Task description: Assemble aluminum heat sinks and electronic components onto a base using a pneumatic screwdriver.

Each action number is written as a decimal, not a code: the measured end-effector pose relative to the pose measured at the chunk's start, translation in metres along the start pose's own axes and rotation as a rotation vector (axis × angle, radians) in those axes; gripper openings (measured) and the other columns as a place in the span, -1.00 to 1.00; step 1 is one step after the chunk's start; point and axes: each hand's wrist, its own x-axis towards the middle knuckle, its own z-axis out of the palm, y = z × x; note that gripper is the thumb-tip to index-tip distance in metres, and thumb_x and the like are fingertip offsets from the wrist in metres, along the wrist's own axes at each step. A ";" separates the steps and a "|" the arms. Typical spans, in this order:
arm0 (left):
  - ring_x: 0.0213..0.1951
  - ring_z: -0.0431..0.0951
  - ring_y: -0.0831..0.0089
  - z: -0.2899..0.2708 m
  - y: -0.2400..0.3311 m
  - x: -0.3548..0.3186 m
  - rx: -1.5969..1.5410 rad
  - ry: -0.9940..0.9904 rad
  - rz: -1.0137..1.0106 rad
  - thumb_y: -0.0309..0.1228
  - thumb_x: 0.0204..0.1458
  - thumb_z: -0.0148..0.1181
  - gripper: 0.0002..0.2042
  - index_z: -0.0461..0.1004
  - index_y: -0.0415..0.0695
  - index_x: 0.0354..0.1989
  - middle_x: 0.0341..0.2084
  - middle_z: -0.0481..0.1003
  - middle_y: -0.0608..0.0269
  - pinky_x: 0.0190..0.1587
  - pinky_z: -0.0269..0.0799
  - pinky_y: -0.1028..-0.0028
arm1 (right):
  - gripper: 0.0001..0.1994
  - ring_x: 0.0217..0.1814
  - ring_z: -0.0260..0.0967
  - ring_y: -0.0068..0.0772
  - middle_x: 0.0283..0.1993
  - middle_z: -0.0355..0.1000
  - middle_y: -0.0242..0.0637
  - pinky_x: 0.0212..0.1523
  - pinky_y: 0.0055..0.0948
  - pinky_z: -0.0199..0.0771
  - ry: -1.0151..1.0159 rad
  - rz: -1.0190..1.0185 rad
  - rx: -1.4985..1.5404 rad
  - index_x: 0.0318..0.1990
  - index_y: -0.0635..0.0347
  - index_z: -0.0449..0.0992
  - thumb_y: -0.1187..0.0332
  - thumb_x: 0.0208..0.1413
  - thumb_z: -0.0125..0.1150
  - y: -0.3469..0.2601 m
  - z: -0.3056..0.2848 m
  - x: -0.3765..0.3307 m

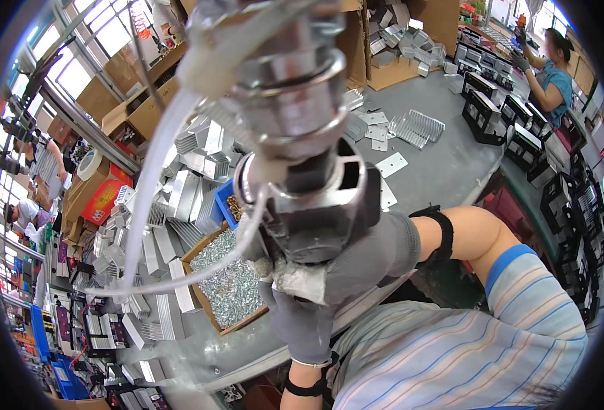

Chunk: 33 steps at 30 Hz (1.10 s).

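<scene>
Pneumatic screwdriver [295,137] above screw box [230,287], heat sinks [179,198]

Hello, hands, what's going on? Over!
Both gloved hands, right hand and left hand, grip the metal tool. Hose trails left. Screw box below.

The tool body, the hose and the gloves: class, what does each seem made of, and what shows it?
Tool body: bright metal, judging by mirror-like glints. Hose: probably soft translucent plastic; it curves and looks milky. Gloves on the right hand and left hand: grey knitted fabric, matte.
</scene>
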 end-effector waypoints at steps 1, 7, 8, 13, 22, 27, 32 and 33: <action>-0.44 0.38 0.52 -0.001 0.001 0.001 0.004 0.002 0.002 -0.09 -0.39 0.53 -0.42 0.39 -0.23 -0.31 -0.47 0.36 0.29 -0.39 0.34 0.55 | -0.71 -0.51 0.16 -0.63 -0.53 0.33 -0.39 -0.48 -0.53 0.28 -0.029 0.034 0.090 -0.42 0.30 0.41 0.39 -0.35 0.31 -0.005 0.003 0.001; -0.43 0.37 0.50 0.002 0.000 0.006 -0.114 0.050 0.030 -0.08 -0.36 0.51 -0.38 0.38 -0.25 -0.23 -0.39 0.36 0.27 -0.37 0.33 0.54 | -0.48 -0.03 0.38 -0.50 -0.10 0.42 -0.29 -0.08 -0.48 0.47 -0.244 -0.046 0.078 0.11 0.23 0.24 0.66 -0.09 0.13 0.003 -0.004 0.005; -0.40 0.39 0.51 0.001 0.001 0.007 -0.103 0.025 0.041 -0.08 -0.35 0.51 -0.35 0.35 -0.25 -0.17 -0.36 0.36 0.27 -0.37 0.34 0.54 | -0.48 -0.03 0.38 -0.50 -0.10 0.42 -0.29 -0.08 -0.48 0.47 -0.240 -0.049 0.078 0.11 0.23 0.24 0.66 -0.09 0.13 0.000 -0.005 0.005; -0.29 0.44 0.16 0.007 0.015 0.008 0.278 0.091 0.257 -0.18 -0.33 0.48 -0.20 0.18 -0.16 0.10 -0.25 0.36 0.05 -0.29 0.37 0.29 | -0.58 -0.19 0.41 -0.55 -0.15 0.44 -0.29 -0.20 -0.54 0.46 -0.203 0.050 0.016 0.05 0.25 0.30 0.54 -0.02 0.17 -0.035 -0.010 0.015; -0.42 0.41 0.24 -0.065 0.018 0.034 0.539 0.218 0.182 -0.56 -0.14 0.13 -0.75 0.48 -0.25 -0.21 -0.52 0.41 0.14 -0.29 0.34 0.38 | -0.58 -0.03 0.36 -0.35 -0.11 0.38 -0.23 -0.03 -0.37 0.36 0.153 -0.727 -0.456 -0.02 0.22 0.37 0.38 -0.08 0.27 -0.012 -0.072 0.008; -0.45 0.39 0.23 -0.086 0.059 0.132 0.488 -0.037 0.629 -0.38 -0.24 0.21 -0.78 0.56 0.02 -0.33 -0.60 0.38 0.28 -0.31 0.27 0.31 | -0.25 0.01 0.35 -0.09 -0.01 0.37 -0.11 0.00 -0.25 0.34 -0.346 -0.376 -0.711 0.12 0.24 0.28 -0.03 -0.18 0.35 0.015 -0.064 0.009; -0.27 0.50 0.13 -0.044 0.071 0.198 -0.371 -0.510 0.154 -0.08 -0.19 0.35 -0.48 0.49 -0.12 -0.07 -0.38 0.52 0.10 -0.17 0.38 0.30 | -0.24 -0.10 0.39 -0.10 -0.12 0.41 -0.10 -0.10 -0.32 0.37 -0.263 -0.346 -0.636 0.18 0.26 0.25 0.13 -0.19 0.42 0.022 -0.089 -0.023; -0.22 0.50 0.08 -0.027 0.041 0.212 -0.016 -0.476 0.183 -0.08 -0.19 0.35 -0.46 0.47 -0.18 -0.08 -0.34 0.52 0.02 -0.13 0.38 0.29 | -0.28 -0.16 0.39 -0.14 -0.17 0.40 -0.13 -0.15 -0.32 0.37 -0.222 -0.308 -0.601 0.14 0.20 0.29 0.12 -0.20 0.43 0.033 -0.095 -0.038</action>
